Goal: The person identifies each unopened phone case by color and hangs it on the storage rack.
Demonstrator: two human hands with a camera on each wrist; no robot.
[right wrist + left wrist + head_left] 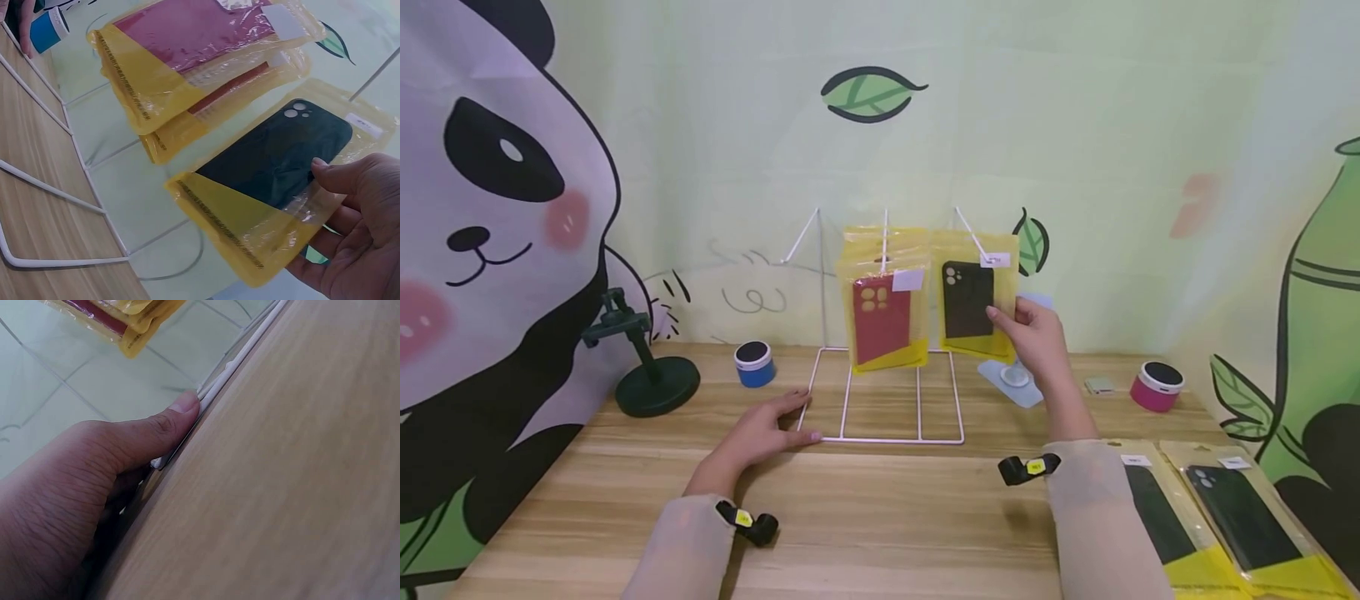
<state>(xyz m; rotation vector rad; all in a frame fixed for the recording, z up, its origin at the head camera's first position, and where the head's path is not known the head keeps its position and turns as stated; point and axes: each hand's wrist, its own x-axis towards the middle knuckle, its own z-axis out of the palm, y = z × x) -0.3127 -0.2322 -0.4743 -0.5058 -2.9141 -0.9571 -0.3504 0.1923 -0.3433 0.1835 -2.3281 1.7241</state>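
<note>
Two hands at work. Left hand (760, 433) flat on table, fingers straight, thumb pressing white wire rack base (880, 437). Beyond it, right hand (1037, 337) pinches right edge of yellow bagged black phone case (970, 300) hanging on rack hook. Judged light, bag slick and crinkly, case inside stiff; grip at side edge. Red cased bag (883, 321) hangs just left of right hand.

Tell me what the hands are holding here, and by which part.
The right hand pinches the black phone case packet at its side edge. The left hand holds nothing; it rests against the white wire rack's base.
</note>
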